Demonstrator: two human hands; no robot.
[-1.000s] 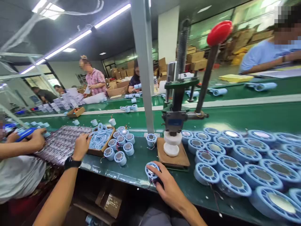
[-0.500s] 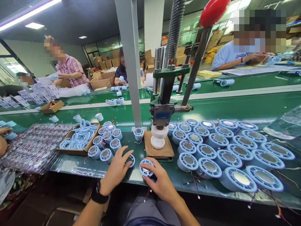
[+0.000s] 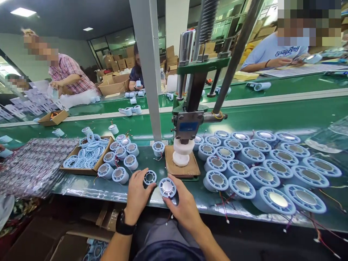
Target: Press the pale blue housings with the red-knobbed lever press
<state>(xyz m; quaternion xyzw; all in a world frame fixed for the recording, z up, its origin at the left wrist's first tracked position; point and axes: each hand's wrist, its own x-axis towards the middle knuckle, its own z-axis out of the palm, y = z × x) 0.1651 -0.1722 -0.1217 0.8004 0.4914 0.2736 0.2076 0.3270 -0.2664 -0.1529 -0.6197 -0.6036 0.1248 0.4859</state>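
Observation:
Between the thumb and fingers of my right hand (image 3: 185, 203) is a light blue round housing (image 3: 167, 187) with a silver disc in its spoked rim, face up, at the front edge of the bench. My left hand (image 3: 137, 192) curls around a second light blue round part (image 3: 150, 177), its thumb and forefinger at the rim; its spoked centre looks dark. Just behind them stands a hand press (image 3: 188, 125) with white round pads (image 3: 181, 158) above a brown board (image 3: 170, 170). The two round parts lie side by side, slightly apart.
A cardboard box (image 3: 102, 166) of light blue rings (image 3: 86, 154) sits left, beside several loose housings (image 3: 120, 175). Many housings with trailing wires (image 3: 265, 175) fill the right side. A grey post (image 3: 152, 72) rises behind. Co-workers (image 3: 274, 54) sit across the green conveyor (image 3: 272, 114).
My left hand has come down from above the round part, its spread fingers closing around the rim. My right fingers have moved off the housing's face to its side. The camera view has shifted slightly.

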